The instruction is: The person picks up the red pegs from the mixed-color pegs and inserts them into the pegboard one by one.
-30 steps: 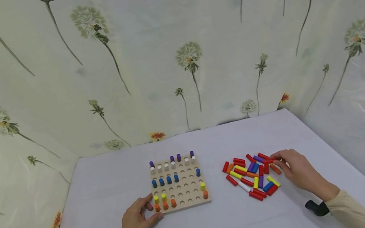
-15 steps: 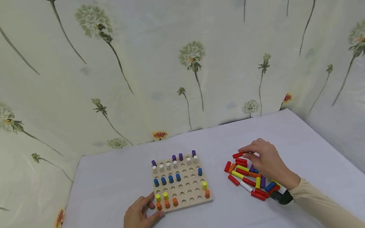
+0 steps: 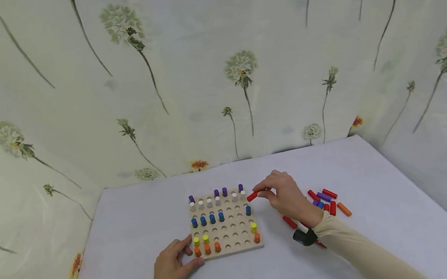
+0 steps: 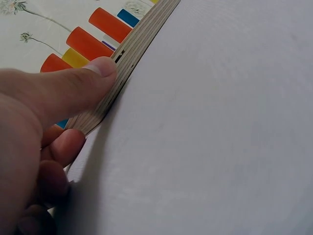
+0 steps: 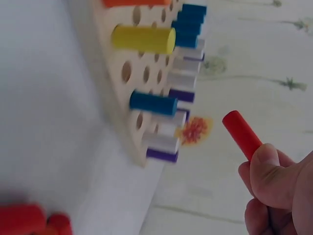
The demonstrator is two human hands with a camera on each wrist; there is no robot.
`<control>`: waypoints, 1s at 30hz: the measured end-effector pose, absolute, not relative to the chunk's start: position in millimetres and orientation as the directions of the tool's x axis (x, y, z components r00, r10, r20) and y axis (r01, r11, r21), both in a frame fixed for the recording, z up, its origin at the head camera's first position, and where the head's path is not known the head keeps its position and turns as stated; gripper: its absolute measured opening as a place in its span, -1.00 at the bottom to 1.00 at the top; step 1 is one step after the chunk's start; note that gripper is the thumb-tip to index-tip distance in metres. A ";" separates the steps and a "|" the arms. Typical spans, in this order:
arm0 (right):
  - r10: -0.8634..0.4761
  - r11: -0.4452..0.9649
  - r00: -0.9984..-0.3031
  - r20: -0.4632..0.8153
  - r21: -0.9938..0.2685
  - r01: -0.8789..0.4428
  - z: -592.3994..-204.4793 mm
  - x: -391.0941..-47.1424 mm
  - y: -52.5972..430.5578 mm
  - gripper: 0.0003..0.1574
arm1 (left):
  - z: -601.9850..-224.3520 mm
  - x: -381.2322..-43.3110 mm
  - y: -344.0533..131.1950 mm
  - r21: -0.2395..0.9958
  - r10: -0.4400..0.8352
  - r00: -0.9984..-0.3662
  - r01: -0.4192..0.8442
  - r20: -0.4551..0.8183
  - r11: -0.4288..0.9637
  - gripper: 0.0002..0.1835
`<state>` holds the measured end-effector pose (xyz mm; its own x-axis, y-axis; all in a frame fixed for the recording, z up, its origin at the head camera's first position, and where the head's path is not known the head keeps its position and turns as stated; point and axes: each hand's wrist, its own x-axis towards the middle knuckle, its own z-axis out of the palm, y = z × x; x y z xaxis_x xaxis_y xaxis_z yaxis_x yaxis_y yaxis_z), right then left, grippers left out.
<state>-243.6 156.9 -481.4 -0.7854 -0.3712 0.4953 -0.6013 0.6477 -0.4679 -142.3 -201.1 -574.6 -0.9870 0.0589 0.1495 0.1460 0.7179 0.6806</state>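
A wooden pegboard (image 3: 236, 251) lies on the table with purple, white, blue, yellow and orange pegs standing in rows and several bare holes. My left hand (image 3: 169, 270) grips its near left corner, the thumb (image 4: 100, 68) against the front edge and the other fingers at the left side. Between thumb and fingers my right hand (image 3: 284, 195) pinches a red peg (image 5: 242, 134) by one end. The free end points left and overlaps the board's far right part in the head view; the right wrist view shows it off to the side of the standing pegs.
To the right of the board lies a loose pile of pegs, mostly red, with a purple peg (image 3: 323, 197) and an orange peg (image 3: 344, 209) among them. My right forearm (image 3: 350, 245) hides part of the pile. A flowered curtain (image 3: 195, 91) hangs behind the white table (image 3: 139, 208).
My right hand has picked the red peg from the pile's far side and carried it left to the board. The left hand keeps its grip on the corner.
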 end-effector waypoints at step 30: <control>-0.697 0.532 -0.644 0.316 -0.374 -0.759 -489.5 -239.7 14.2 -0.91 | -574.3 -143.6 -205.3 0.691 0.086 -0.984 0.172 0.158 0.702 -0.26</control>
<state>-239.7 14.2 -489.5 -0.6441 -0.6968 0.3156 -0.7593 0.5325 -0.3741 -143.6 -205.3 -574.3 -0.9837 0.0858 0.1578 0.1720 0.7024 0.6907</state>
